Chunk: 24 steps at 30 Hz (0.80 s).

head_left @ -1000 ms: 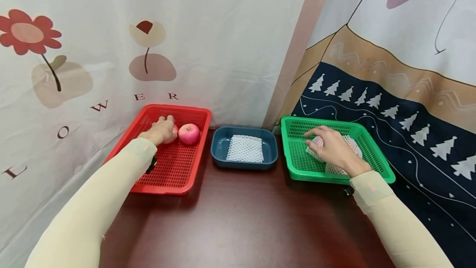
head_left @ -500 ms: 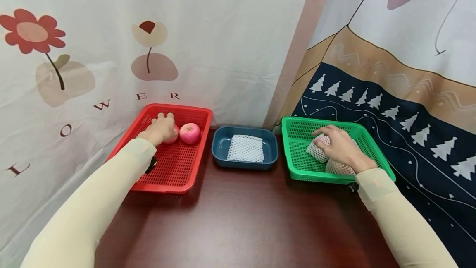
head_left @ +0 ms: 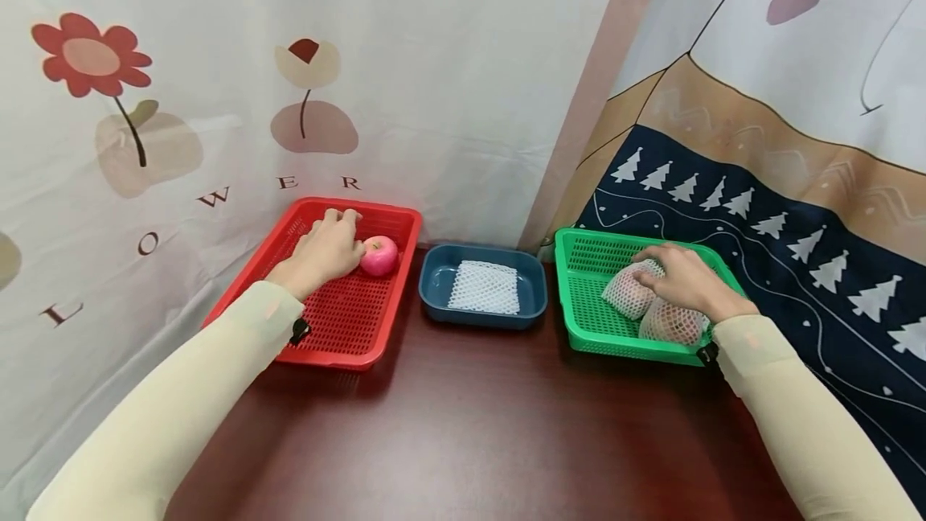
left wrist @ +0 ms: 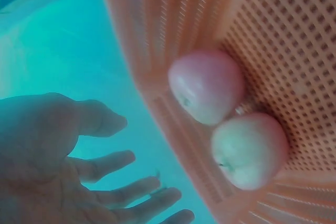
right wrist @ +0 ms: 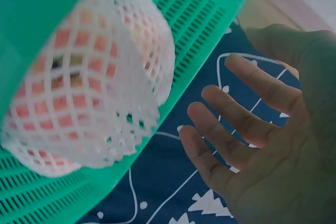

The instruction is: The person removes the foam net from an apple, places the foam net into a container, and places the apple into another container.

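Observation:
My left hand (head_left: 323, 254) hovers over the red basket (head_left: 336, 328), its fingers spread and nothing in them. A pink apple (head_left: 379, 256) shows just right of the fingers in the head view. The left wrist view has two apples side by side in the basket, one pinkish (left wrist: 207, 85) and one paler (left wrist: 250, 150), apart from the hand. Above the green basket (head_left: 589, 296) is my right hand (head_left: 683, 276), relaxed and holding nothing. Below it lie apples in white foam nets, one nearer the middle (head_left: 631, 289) and one at the front (head_left: 673, 322). The hand partly covers that basket's contents.
Between the baskets stands a blue tray (head_left: 434, 296) with a flat white foam net (head_left: 483, 288) in it. All three containers sit at the back of the dark red-brown table (head_left: 470, 416), against printed curtains (head_left: 448, 103).
My left hand has lifted off the apples and now covers the left one in the head view. My right hand has drawn right, uncovering more of the netted apples. The head view has shifted slightly.

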{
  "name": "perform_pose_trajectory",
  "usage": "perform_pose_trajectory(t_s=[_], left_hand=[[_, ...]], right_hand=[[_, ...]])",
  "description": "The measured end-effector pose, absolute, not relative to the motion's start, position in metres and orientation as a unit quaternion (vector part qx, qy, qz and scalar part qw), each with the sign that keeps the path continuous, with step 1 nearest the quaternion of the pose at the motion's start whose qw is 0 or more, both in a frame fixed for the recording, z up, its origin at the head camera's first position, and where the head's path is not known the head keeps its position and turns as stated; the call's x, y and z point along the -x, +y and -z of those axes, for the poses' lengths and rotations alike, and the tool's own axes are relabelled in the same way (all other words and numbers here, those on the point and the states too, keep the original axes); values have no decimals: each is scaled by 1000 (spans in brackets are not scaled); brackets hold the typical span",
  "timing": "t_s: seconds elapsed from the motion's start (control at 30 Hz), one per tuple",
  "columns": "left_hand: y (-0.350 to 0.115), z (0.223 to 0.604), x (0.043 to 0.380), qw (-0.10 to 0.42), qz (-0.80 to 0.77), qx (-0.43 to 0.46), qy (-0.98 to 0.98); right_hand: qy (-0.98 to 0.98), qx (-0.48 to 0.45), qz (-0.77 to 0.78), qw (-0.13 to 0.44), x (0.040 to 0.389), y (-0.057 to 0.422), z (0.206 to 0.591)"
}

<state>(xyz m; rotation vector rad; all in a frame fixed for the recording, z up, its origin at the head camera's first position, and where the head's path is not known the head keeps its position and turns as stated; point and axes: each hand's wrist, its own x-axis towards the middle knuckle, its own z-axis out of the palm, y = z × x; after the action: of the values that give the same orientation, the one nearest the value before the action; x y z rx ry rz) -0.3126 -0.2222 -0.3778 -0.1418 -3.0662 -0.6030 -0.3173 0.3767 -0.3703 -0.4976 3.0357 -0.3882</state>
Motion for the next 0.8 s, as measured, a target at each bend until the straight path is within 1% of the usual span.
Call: perform_pose_trajectory(t_s=[0.27, 0.47, 0.7, 0.8], left_hand=[[-202, 373, 296, 22, 198, 82, -977], [-188, 369, 286, 39, 181, 97, -978], [-158, 369, 271, 60, 163, 126, -977], [-145, 370, 265, 79, 161, 152, -972]], right_hand=[[979, 166, 111, 38, 329, 385, 371], [978, 175, 107, 40, 331, 381, 368], [978, 178, 97, 53, 338, 380, 371], [976, 186, 93, 57, 342, 381, 372]])
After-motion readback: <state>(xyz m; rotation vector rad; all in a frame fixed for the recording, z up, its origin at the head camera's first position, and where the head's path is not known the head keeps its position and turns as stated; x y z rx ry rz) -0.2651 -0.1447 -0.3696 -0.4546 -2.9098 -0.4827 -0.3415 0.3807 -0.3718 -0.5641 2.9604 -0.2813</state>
